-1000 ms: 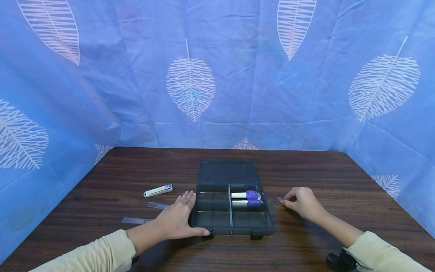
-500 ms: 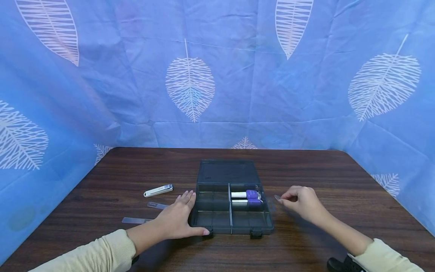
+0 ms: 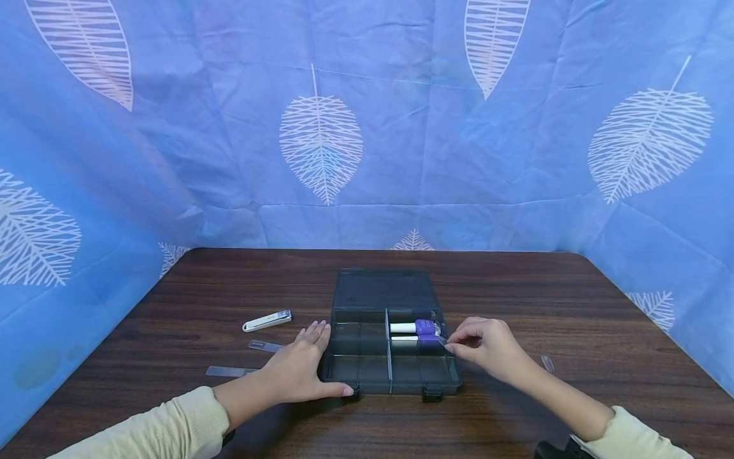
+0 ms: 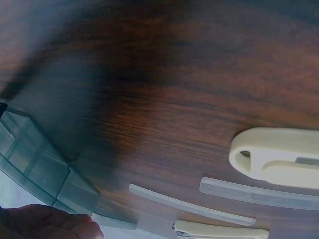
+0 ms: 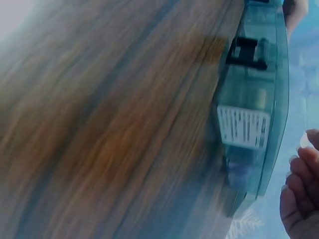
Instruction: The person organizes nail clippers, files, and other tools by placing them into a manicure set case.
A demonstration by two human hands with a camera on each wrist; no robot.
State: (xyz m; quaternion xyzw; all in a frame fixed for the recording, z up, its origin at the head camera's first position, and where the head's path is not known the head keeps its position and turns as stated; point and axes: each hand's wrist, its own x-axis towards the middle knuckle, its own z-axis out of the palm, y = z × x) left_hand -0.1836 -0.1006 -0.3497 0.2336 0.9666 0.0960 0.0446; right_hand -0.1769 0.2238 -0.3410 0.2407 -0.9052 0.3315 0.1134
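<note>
A dark translucent divided box (image 3: 359, 376) lies with its lid folded back. Two nail polish bottles (image 3: 425, 327) with purple bodies and white caps lie in its right side. My left hand (image 3: 302, 366) rests with straight fingers against the box's left wall, thumb at the front latch. Over the box's right edge, beside the bottles, my right hand (image 3: 484, 344) pinches a small clear nail-tip-like piece (image 3: 443, 342). A similar clear piece (image 3: 547, 363) lies on the table to the right, beside the right forearm.
Left of the box are a white nail clipper (image 3: 267, 321) and two clear strips (image 3: 229, 372), partly behind the left hand and arm. In the left wrist view a cream handle with a hole (image 4: 274, 159) lies close by. A leaf-patterned blue cloth (image 3: 390, 159) hangs behind the table.
My right hand has moved left with the small clear piece, from the table to the box's right edge. Another clear piece now shows on the table. The left hand stays put.
</note>
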